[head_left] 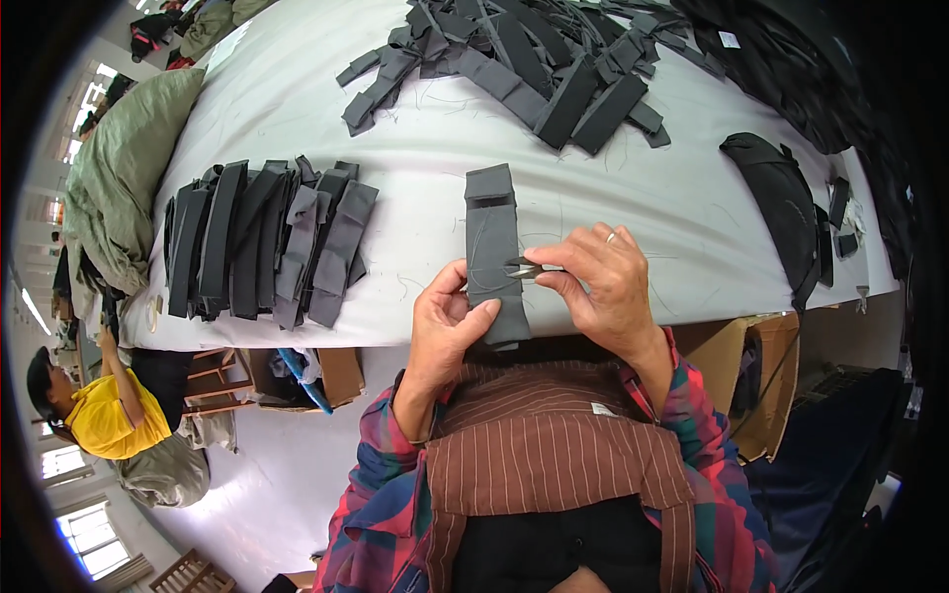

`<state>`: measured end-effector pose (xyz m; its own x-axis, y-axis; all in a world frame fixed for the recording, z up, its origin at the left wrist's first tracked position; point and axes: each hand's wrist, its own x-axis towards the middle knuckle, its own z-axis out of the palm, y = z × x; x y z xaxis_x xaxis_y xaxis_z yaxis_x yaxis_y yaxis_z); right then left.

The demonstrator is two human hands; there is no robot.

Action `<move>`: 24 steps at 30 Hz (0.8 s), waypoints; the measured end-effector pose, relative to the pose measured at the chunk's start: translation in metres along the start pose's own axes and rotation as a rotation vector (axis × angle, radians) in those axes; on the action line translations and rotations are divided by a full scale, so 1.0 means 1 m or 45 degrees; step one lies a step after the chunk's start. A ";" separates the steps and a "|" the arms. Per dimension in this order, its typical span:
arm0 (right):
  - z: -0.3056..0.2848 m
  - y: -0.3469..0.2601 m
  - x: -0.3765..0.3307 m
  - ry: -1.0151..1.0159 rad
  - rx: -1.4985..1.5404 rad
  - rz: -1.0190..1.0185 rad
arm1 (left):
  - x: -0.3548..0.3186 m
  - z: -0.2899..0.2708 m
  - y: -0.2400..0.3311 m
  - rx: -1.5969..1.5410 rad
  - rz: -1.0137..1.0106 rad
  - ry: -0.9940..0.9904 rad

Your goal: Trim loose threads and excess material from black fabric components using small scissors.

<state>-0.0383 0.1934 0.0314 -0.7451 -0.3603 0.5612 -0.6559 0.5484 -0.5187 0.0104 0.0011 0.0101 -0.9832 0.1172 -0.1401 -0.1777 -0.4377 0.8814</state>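
Note:
A dark grey fabric strip (491, 232) with a folded, stitched far end lies over the table's front part, pointing away from me. My left hand (445, 321) pinches its near end, thumb on top. In my right hand (598, 282), between thumb and fingers, is a small pair of thread snips (524, 268), its dark metal tips at the strip's right edge. Fine loose threads run across the strip and the cloth next to it. The strip's underside and most of my left fingers are hidden.
A row of similar strips (262, 242) lies to the left on the white-covered table (415, 158). A tangled heap of strips (534, 59) fills the far side. At right lie a black bag (776, 208) and black fabric (791, 69). A person in yellow (119, 415) stands beyond the left edge.

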 end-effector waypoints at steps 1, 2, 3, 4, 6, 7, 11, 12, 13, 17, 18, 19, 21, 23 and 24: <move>0.000 0.000 0.000 0.001 0.000 0.001 | 0.000 0.000 0.000 -0.002 -0.004 0.001; 0.001 0.000 0.000 0.009 0.014 0.005 | 0.000 0.000 0.001 -0.004 -0.007 0.001; 0.001 -0.001 0.000 0.018 0.027 0.007 | 0.000 0.002 0.002 -0.004 -0.007 0.000; 0.002 -0.002 -0.001 0.019 0.027 0.007 | -0.001 0.004 0.004 0.000 -0.027 0.000; 0.003 -0.004 -0.002 0.032 0.043 0.024 | -0.001 0.005 0.004 0.004 -0.048 -0.001; 0.003 -0.003 -0.002 0.032 0.042 0.024 | -0.001 0.006 0.004 -0.016 -0.063 -0.016; 0.011 0.004 -0.008 0.064 0.199 0.243 | 0.000 0.002 -0.002 -0.010 -0.073 -0.061; 0.014 0.005 -0.008 0.163 0.410 0.419 | 0.000 0.001 -0.002 -0.009 -0.071 -0.058; 0.012 0.003 -0.008 0.162 0.413 0.417 | -0.001 0.001 -0.001 0.005 -0.053 -0.043; 0.001 -0.006 -0.005 -0.012 0.414 0.455 | 0.000 0.001 0.001 0.079 -0.068 0.025; 0.000 -0.008 -0.004 -0.071 0.336 0.386 | 0.001 0.001 0.000 0.079 -0.068 0.023; 0.002 -0.008 -0.003 -0.070 0.336 0.386 | 0.001 0.001 -0.002 0.127 -0.032 0.019; 0.007 -0.009 -0.004 -0.039 0.239 0.265 | 0.001 0.001 -0.004 0.174 0.005 0.016; 0.010 -0.009 -0.004 -0.043 0.230 0.256 | 0.001 0.000 -0.005 0.267 0.042 -0.002; 0.011 -0.009 -0.004 -0.047 0.222 0.246 | 0.001 -0.001 -0.005 0.268 0.043 0.000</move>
<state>-0.0309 0.1817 0.0266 -0.8605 -0.2905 0.4186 -0.5094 0.4729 -0.7190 0.0103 0.0029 0.0049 -0.9885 0.1056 -0.1085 -0.1316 -0.2456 0.9604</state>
